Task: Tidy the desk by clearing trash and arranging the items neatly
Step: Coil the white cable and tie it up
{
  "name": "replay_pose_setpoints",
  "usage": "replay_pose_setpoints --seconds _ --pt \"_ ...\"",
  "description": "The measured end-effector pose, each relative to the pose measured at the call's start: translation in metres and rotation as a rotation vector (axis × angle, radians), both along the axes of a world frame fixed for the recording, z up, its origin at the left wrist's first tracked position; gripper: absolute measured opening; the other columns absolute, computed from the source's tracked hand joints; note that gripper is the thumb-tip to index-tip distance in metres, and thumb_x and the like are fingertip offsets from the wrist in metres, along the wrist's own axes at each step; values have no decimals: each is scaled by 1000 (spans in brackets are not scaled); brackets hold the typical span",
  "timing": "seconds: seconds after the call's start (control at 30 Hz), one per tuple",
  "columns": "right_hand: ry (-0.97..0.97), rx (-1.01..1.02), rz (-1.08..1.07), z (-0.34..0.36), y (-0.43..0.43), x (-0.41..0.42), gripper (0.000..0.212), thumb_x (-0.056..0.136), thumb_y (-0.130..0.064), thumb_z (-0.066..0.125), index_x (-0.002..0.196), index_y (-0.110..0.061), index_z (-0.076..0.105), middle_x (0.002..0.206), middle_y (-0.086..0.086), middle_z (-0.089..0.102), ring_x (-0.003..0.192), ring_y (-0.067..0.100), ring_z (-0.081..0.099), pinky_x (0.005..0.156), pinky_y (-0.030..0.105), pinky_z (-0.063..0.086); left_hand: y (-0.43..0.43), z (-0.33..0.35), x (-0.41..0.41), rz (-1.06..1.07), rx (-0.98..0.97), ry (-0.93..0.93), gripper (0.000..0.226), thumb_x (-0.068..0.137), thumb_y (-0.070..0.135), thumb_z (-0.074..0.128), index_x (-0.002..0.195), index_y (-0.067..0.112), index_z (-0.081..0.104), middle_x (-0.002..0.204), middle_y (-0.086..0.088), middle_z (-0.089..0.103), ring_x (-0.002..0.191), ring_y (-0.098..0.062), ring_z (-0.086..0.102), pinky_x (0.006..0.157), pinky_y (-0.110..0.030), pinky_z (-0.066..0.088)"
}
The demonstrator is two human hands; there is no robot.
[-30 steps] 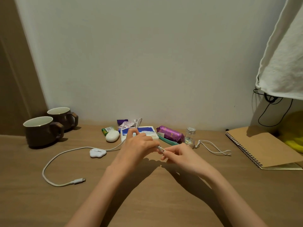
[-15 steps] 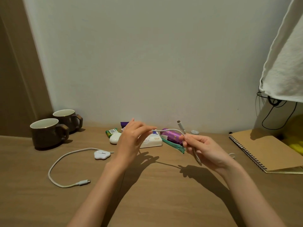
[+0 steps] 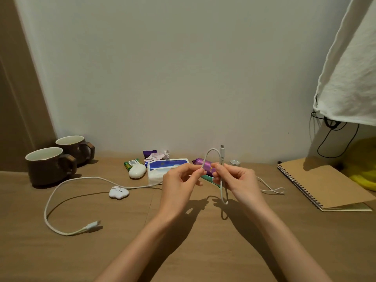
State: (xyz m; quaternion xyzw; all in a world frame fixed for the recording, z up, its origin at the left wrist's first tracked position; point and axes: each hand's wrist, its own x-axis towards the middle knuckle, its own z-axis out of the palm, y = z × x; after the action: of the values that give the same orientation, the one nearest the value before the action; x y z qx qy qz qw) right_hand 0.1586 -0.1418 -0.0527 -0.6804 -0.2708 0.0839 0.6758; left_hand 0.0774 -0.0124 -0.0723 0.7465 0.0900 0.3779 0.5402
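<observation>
Hands both on thin white USB cable (image 3: 222, 152), held mid-air over wooden desk (image 3: 183, 241) centre, in front of purple wrapper (image 3: 207, 164). L hand (image 3: 179, 184): thumb+index pinch arched section. R hand (image 3: 238, 180): fingers curled round doubled strands, plug up, loop hanging below. 2nd thicker white cable (image 3: 93, 226) lies on desk, L side.

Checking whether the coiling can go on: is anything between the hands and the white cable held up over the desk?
Nothing visible. The left hand and right hand both pinch the white cable, its loop raised above the desk, plug end up, in front of the purple wrapper.
</observation>
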Motion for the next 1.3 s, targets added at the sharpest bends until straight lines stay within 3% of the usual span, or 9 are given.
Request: replay_pose_setpoints --seconds 0.2,0.33,0.5,0.6,0.73,0.93,1.1,1.23,1.3 --pt "-37 -74 17 0 -2 -1 11 87 -24 65 85 -28 74 73 -4 75 74 8 70 62 18 55 -4 -9 0 -59 173 118 18 86 19 64 102 22 70 89 11 70 76 -3 65 70 -18 54" --pt "-45 -153 34 -3 -1 -1 14 87 -28 64 81 -25 76 75 2 75 79 18 71 72 30 57 -7 -10 -3 -76 345 136 9 86 23 62 95 22 66 83 14 67 77 5 62 66 -13 51" --pt "-26 -199 69 -5 -1 3 15 87 -30 64 89 -22 77 77 2 74 78 15 66 62 18 53 -4 -12 -2 -72 433 165 9 86 29 62 91 23 64 80 14 67 76 4 62 67 -15 52" --pt "-44 -179 50 -8 1 3 18 87 -30 64 89 -18 77 84 12 72 81 22 65 73 31 54 -2 -9 -3 -34 430 168 9 83 37 62 83 28 63 70 13 66 65 2 62 60 -14 52" --pt "282 73 39 -3 0 10 16 86 -22 65 87 -9 75 90 13 73 94 29 66 90 39 55 8 -5 -5 -17 398 145 26 77 45 63 92 24 66 75 14 65 68 1 63 62 -16 53" --pt "591 387 62 1 -4 12 13 86 -10 62 90 -2 71 94 18 71 91 26 66 72 32 58 1 -11 -5 -86 505 214 36 89 36 54 123 27 60 106 8 68 89 -2 60 79 -23 54" --pt "563 447 128 -2 5 3 15 89 -9 57 98 -2 68 94 13 75 89 20 72 73 29 60 -9 -14 -2 -244 358 343 31 97 30 43 120 23 62 109 7 68 98 -2 60 83 -18 49" --pt "429 327 113 -4 5 1 15 90 -16 59 93 -10 71 96 8 75 85 14 72 62 23 57 -14 -6 -3 -428 -196 388 42 100 38 30 109 15 65 98 -1 70 95 -11 64 81 -23 51" --pt "391 303 105 -6 5 2 14 89 -17 59 91 -12 73 100 9 74 92 15 71 73 27 58 -14 -3 -3 -488 -285 379 44 96 42 36 115 11 61 88 -3 65 81 -11 64 68 -20 52"
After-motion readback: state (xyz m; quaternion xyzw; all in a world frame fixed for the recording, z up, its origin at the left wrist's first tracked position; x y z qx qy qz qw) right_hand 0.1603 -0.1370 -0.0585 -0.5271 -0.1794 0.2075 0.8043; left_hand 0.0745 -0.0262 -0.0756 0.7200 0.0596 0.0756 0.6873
